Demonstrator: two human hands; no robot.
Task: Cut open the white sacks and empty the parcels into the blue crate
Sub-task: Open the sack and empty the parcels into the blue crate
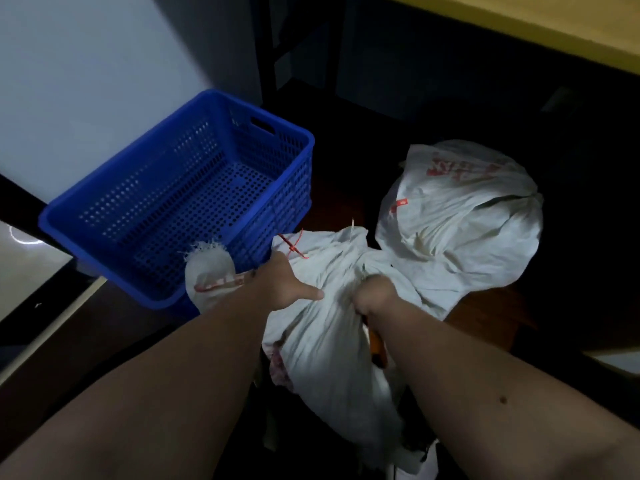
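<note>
A white woven sack hangs in front of me, its neck bunched and tied with a red zip tie. My left hand grips the sack just below that tie, thumb spread across the cloth. My right hand is clenched on a fold of the same sack, with something orange showing under its wrist. The blue perforated crate stands to the left with nothing visible inside. A second tied white sack with red print rests behind on the right. A frayed white sack end lies against the crate's front wall.
A pale wall rises behind the crate. A yellow tabletop edge crosses the top right above a dark space with dark frame legs. Brown floor shows beneath the sacks.
</note>
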